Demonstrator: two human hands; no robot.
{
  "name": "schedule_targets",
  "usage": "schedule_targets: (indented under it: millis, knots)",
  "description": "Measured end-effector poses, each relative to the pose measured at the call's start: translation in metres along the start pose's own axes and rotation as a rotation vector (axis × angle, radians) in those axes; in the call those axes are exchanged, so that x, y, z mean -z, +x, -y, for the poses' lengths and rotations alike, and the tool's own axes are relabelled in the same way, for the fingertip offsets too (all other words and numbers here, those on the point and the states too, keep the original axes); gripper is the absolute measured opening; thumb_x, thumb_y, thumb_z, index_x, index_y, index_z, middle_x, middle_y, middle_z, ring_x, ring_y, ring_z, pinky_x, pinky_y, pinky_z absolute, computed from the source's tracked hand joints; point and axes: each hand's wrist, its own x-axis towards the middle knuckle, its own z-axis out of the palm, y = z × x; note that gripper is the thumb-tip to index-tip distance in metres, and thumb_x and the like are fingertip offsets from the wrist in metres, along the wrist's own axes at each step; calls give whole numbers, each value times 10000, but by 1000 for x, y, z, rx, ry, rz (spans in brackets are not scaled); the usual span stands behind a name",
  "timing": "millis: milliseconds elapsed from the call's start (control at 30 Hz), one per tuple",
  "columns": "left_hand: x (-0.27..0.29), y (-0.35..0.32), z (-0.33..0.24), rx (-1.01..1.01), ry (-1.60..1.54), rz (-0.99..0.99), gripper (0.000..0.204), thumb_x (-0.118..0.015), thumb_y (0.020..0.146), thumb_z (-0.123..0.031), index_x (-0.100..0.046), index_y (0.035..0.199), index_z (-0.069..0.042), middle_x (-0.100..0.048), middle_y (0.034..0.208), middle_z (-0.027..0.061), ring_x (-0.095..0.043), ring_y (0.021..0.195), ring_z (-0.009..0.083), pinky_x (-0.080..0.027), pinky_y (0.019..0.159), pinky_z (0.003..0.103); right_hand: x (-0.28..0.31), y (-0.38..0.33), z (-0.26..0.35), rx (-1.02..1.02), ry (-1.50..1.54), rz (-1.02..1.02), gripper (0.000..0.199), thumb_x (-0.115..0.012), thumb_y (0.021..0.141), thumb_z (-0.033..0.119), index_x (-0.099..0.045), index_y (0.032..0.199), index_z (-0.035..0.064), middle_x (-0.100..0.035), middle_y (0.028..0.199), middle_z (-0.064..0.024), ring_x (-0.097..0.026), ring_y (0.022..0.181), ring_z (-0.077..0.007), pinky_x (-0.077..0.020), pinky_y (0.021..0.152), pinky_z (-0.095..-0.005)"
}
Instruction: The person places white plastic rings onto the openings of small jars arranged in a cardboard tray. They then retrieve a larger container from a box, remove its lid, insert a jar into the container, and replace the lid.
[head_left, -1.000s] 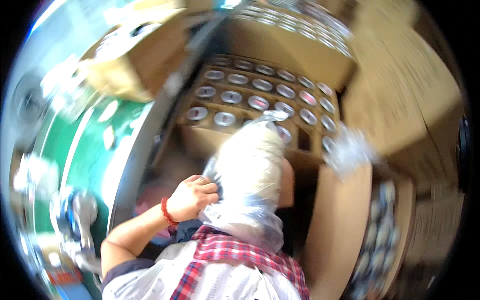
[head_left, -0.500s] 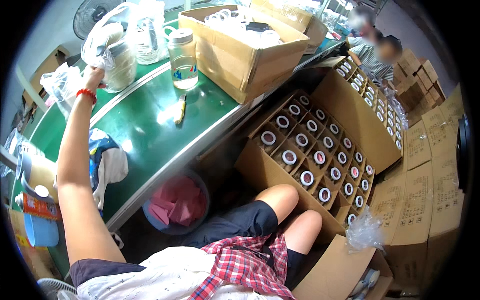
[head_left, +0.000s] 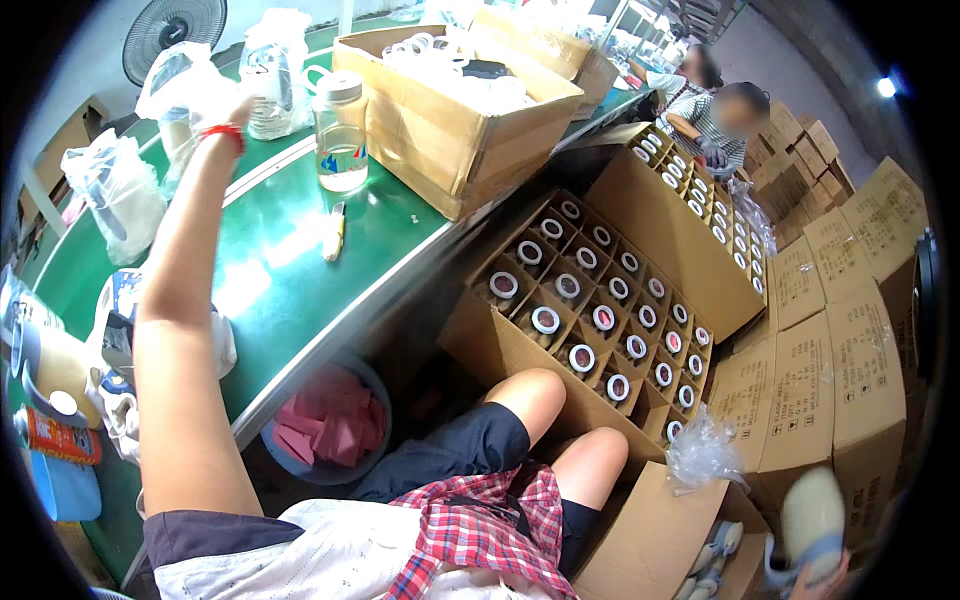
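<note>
My left hand (head_left: pixel 232 106), a red band at its wrist, reaches over the green table beside a white plastic bag (head_left: pixel 178 88). Motion blurs its fingers, so whether they grip the bag cannot be told. At the lower right edge, my right hand (head_left: pixel 828 578) shows only in part, its fingers closed on the lower end of a beige jug (head_left: pixel 808 515) with grey-blue trim and handle. Below that jug, an open carton (head_left: pixel 655 535) holds more grey-blue pieces. Other bagged items stand near my left arm, including a white bag (head_left: pixel 118 195).
A clear lidded bottle (head_left: pixel 341 140), a yellow cutter (head_left: pixel 333 235) and a box of white rings (head_left: pixel 460 150) are on the table. Right of it stands a divided carton (head_left: pixel 560 370) of white-rimmed jars. Stacked cartons (head_left: pixel 790 380) line the right. Two people work farther back.
My left hand has moved right, away from where it gripped a plastic-wrapped item. My right hand has come into view with the beige jug. The whole view has shifted slightly.
</note>
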Motion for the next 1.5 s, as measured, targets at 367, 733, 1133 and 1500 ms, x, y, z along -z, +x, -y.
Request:
schedule_targets:
  millis: [367, 733, 1133, 1500]
  knots:
    - [39, -424, -290, 12, -1319, 1745, 590, -472, 949, -502, -467, 1325, -46, -546, 1234, 80, -520, 1121, 181, -439, 890, 300, -187, -147, 255, 642, 1029, 89, 391, -794, 649, 217, -576, 963, 134, -498, 1179, -178, -500, 1099, -381, -439, 926, -507]
    - [98, -509, -317, -311, -1676, 1828, 267, -435, 993, -219, -569, 900, -7, -628, 1020, 93, -542, 962, 142, -422, 887, 296, -235, -53, 227, -386, 1779, 797, 448, -414, 1005, 325, -468, 1269, -33, -508, 1284, -166, -473, 1212, -238, -347, 1026, -320]
    - [110, -472, -319, -1006, -1307, 1377, 498, -496, 896, -451, -511, 1048, 23, -472, 1260, 268, -505, 1124, 403, -387, 959, 437, -353, -36, 286, -262, 2658, 1430, 638, -300, 982, 485, -406, 1357, -20, -426, 1405, -198, -420, 1301, -281, -307, 1097, -430]
    - [149, -452, -364, -1420, -1315, 1237, 712, -514, 839, -637, -536, 1179, -11, -479, 1339, 161, -469, 1205, 305, -362, 996, 462, -398, -34, 342, -674, 2127, 1784, 480, -415, 987, 396, -492, 1275, 20, -556, 1277, -134, -582, 1092, -235, -473, 923, -353]
